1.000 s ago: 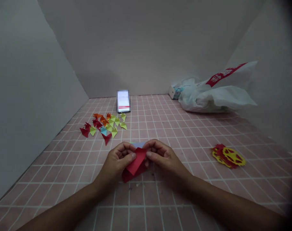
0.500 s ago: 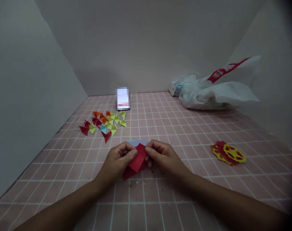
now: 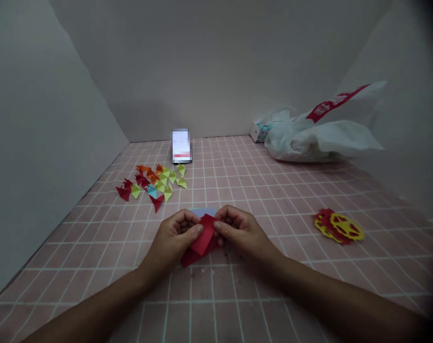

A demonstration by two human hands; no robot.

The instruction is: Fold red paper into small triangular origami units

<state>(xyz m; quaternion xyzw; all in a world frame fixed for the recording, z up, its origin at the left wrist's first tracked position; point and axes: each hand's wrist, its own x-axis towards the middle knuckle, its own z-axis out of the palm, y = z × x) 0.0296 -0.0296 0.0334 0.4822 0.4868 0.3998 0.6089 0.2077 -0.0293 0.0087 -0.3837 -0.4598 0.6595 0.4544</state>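
A partly folded red sheet of origami paper (image 3: pixel 204 238) is pinched between my two hands, just above the tabletop. My left hand (image 3: pixel 180 234) grips its left side, the thumb lying on top. On the right corner, my right hand (image 3: pixel 237 231) holds it between thumb and curled fingers. A second red flap shows below the upper layer. Behind the hands lies a stack of pale blue paper (image 3: pixel 203 212), mostly covered by the hands and the red sheet. Several small folded paper figures (image 3: pixel 152 183) in red, orange, yellow-green and blue stand farther off to the left.
A phone (image 3: pixel 181 146) with a lit screen stands upright at the back. Red and yellow cut-out discs (image 3: pixel 339 226) lie at the right. A white plastic bag (image 3: pixel 316 140) and a patterned box (image 3: pixel 259 132) rest at the back right. Walls enclose the pink checked tabletop (image 3: pixel 259 190).
My right hand has shifted very slightly left along the paper's right corner. The red paper stays in both hands, and the view has moved a little.
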